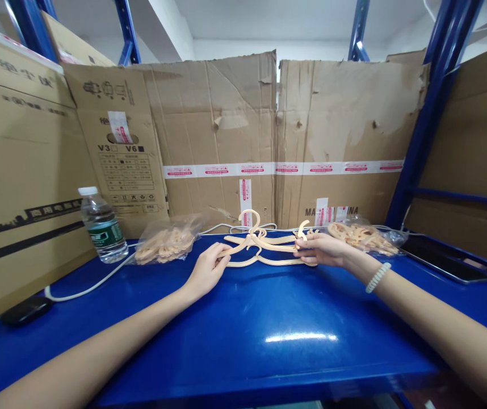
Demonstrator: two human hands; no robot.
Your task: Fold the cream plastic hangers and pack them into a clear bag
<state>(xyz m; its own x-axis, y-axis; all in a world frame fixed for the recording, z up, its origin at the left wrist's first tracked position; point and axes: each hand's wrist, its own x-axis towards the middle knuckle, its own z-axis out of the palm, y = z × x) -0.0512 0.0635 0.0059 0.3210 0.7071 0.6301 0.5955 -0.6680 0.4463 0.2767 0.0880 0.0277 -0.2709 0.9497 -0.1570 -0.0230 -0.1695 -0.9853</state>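
A pale beige clothes hanger is raised a little above the blue surface, its hook pointing up. My left hand is closed, pinching the hanger's left arm between thumb and fingers. At the other end, the fingers of my right hand are closed around the hanger's right arm. A curved beige piece rises by the right fingertips; whether the right hand holds it too I cannot tell. More beige hangers lie just behind and below, overlapping, so their outlines are partly hidden.
Clear plastic bags of beige pieces, a left bag and a right bag, flank the hands. A water bottle, a black device, a white cable and a phone lie around. Cardboard walls the back.
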